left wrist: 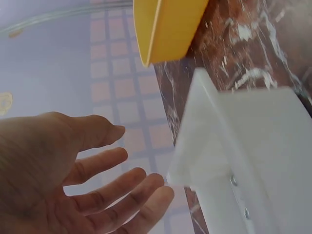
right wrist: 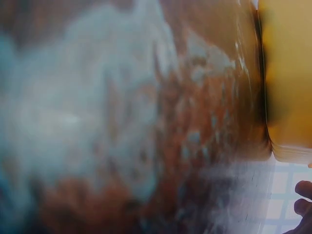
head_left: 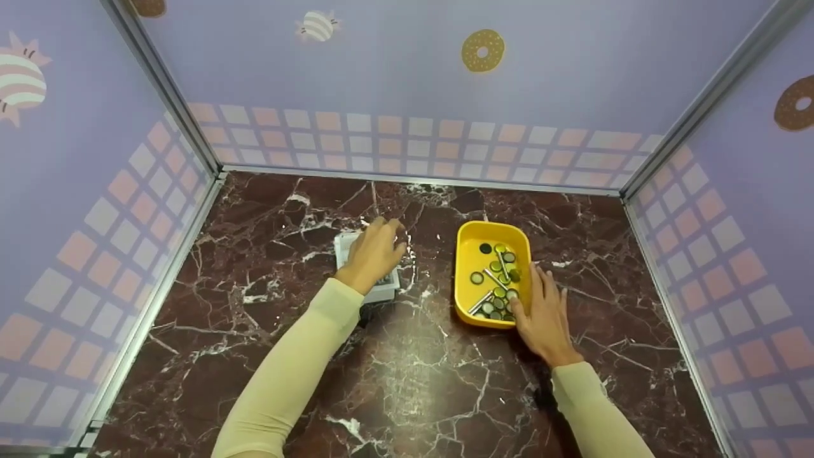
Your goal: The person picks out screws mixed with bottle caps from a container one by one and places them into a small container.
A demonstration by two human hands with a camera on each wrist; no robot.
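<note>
In the head view my left hand [head_left: 375,251] hovers over a white plastic box [head_left: 381,291] and covers much of it. The left wrist view shows that hand [left wrist: 105,183] with its fingers spread and nothing in them, beside the white box's rim [left wrist: 229,131]. Small shiny bits lie in the box. My right hand [head_left: 545,315] holds the near right side of a yellow tub [head_left: 470,289], thumb over the rim and fingers along the outside. Inside the tub lie several round discs [head_left: 477,278] and a few thin metal rods [head_left: 481,303].
Both containers stand on a dark red marbled tabletop [head_left: 407,381], with a gap between them. Lilac panels with a checked band [head_left: 420,137] enclose the back and both sides. A metal strip [head_left: 420,182] runs along the back edge.
</note>
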